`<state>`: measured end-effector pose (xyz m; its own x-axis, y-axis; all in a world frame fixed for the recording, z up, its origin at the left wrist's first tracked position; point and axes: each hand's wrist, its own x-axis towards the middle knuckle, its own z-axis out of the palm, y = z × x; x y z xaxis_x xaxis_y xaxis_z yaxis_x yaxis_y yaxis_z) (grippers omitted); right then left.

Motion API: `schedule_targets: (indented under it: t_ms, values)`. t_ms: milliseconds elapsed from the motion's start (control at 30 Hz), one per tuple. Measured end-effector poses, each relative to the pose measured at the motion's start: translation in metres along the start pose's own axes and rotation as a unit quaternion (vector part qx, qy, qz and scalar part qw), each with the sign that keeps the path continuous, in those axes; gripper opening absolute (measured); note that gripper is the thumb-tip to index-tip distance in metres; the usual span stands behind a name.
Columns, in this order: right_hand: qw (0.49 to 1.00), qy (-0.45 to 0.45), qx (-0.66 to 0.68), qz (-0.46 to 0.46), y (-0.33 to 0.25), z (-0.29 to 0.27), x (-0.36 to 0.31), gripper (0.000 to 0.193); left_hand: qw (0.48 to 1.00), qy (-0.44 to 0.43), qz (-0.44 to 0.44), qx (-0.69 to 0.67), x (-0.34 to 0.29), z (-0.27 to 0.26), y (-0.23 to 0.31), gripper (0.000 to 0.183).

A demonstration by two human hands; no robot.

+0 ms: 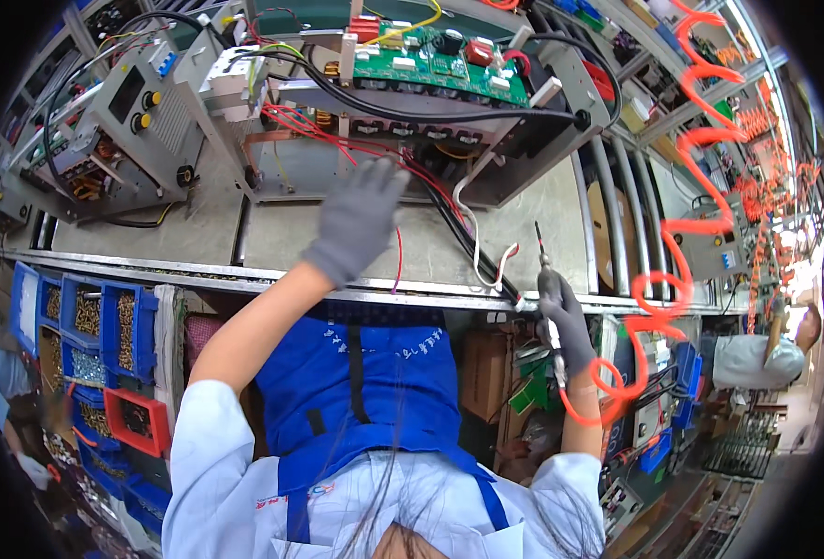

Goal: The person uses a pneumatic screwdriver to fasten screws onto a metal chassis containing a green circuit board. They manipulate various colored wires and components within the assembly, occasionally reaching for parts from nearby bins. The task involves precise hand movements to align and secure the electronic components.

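Note:
My left hand (360,219) wears a grey glove and is slightly blurred. Its fingers stretch out empty in front of an opened electrical machine (412,98), beside red wires (412,168). A green circuit board (435,67) with mounted components tops that machine's grey metal frame. My right hand (563,317), also gloved, is wrapped round an air screwdriver (553,337) whose thin bit points up and away over the bench edge. From the screwdriver's lower end runs an orange coiled hose (656,303). Black and white cables (479,256) hang from the machine onto the metal worktop (309,247).
To the left stands another opened machine (132,121) with yellow knobs. Blue bins (104,326) of screws and a red bin (137,419) sit at lower left. Metal rollers (626,224) lie right of the worktop. Another person (761,359) is at far right.

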<state>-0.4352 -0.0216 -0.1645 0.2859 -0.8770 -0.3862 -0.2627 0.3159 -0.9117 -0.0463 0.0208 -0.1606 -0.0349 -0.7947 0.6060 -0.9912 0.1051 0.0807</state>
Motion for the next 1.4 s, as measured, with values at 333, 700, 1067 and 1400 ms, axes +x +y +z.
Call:
schedule_targets:
  t_ms: [333,700,1067,1400]
  values:
    - [0.827,-0.022,-0.494,-0.268,0.025,-0.063,0.142,0.059,0.852,-0.512,0.113,0.007,0.003,0.002,0.021,0.025]
    - [0.845,0.248,-0.177,-0.439,-0.112,0.063,-0.011,0.034,0.997,-0.001,0.068,-0.026,0.097,-0.047,0.003,0.057]
    - [0.896,0.158,-0.294,-0.293,-0.023,0.15,0.079,0.049,0.973,-0.048,0.201,-0.103,0.066,-0.063,0.033,0.043]
    - [0.952,0.112,-0.141,-0.247,-0.049,0.128,0.014,0.046,0.817,-0.48,0.319,0.005,0.028,0.06,0.07,0.016]
